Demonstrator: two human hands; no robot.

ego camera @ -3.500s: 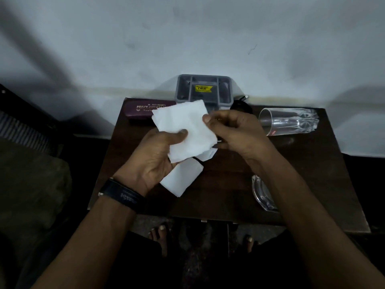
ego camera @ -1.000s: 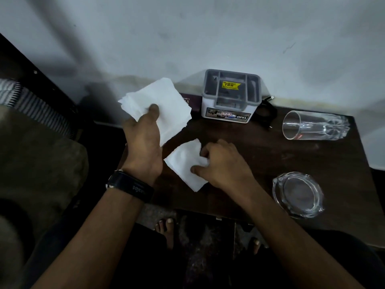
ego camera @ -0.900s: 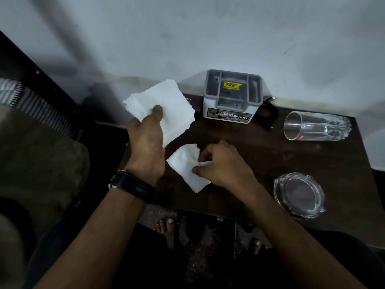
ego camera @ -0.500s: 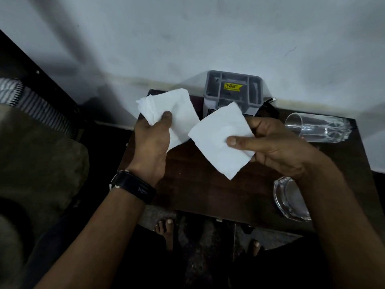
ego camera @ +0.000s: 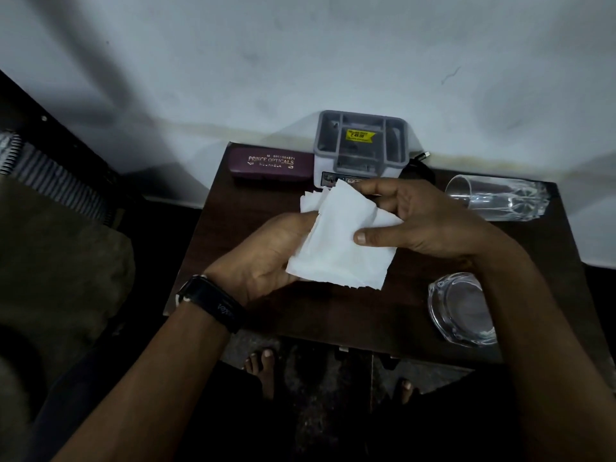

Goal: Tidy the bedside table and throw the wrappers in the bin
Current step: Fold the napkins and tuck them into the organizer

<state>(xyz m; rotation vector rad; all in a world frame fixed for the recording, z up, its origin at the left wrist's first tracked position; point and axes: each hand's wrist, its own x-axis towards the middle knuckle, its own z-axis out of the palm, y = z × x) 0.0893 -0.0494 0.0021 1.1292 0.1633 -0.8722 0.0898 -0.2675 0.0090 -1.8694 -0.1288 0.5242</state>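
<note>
In the head view, you hold the white wrappers (ego camera: pixel 336 251) as one loose stack above the middle of the counter (ego camera: pixel 333 323), not lying on it. Your left grip (ego camera: pixel 266 258) cups the stack from below and from the left, its fingers hidden behind the paper. Your right grip (ego camera: pixel 423 221) pinches the upper right part, thumb flat on the top sheet and fingers behind. Both are grasping the wrappers.

I judge the step in hand to be gathering the wrappers, and it looks close to done, since I see no other paper on the counter. The bin is not in view. The next move calls for crumpling or squaring the stack into one grip, then turning to find the bin.

Tidying remains. The glass (ego camera: pixel 496 198) lies on its side at the back right and wants standing up. The ashtray (ego camera: pixel 461 310) sits at the front right, with the spectacle case (ego camera: pixel 271 163) and grey organiser (ego camera: pixel 361 141) along the back.
</note>
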